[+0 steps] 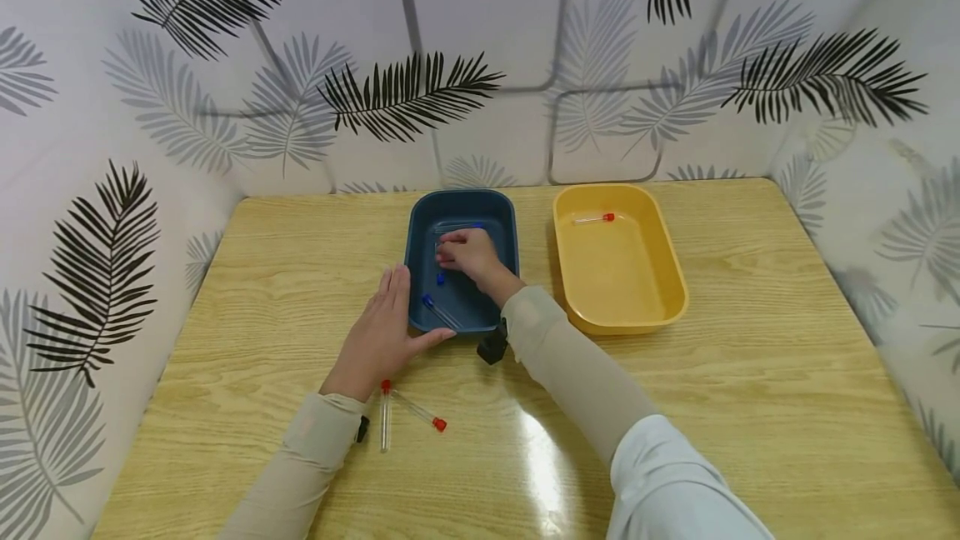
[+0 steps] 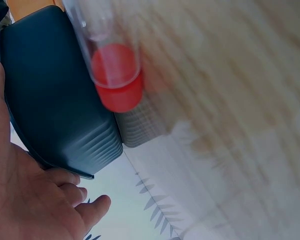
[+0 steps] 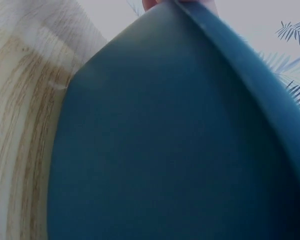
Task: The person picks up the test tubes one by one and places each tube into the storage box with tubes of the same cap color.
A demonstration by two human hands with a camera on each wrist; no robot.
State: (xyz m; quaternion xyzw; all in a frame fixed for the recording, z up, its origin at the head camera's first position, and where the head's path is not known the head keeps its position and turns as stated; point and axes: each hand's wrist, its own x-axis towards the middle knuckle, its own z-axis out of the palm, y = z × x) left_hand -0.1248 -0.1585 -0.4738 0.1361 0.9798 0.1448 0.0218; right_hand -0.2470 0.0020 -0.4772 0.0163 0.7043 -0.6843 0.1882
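Observation:
A dark blue bin (image 1: 486,319) stands mid-table with several clear, blue-capped test tubes inside; one blue-capped tube (image 1: 439,309) lies in its near left corner. My left hand (image 1: 382,332) rests along the bin's left and near sides, fingers extended and thumb at the near rim. My right hand (image 1: 468,257) reaches into the bin, fingers bent, close to a blue cap (image 1: 440,279). A hint of red shows by its fingertips, but whether it pinches anything is unclear. In the right wrist view the bin's wall (image 3: 155,130) hides most of that hand.
A yellow bin (image 1: 622,307) stands to the right with one red-capped test tube (image 1: 596,218) inside. On the table near my left wrist lie two more red-capped tubes, one upright to me (image 1: 386,423), one slanted (image 1: 416,408). A patterned wall (image 1: 480,132) closes the back.

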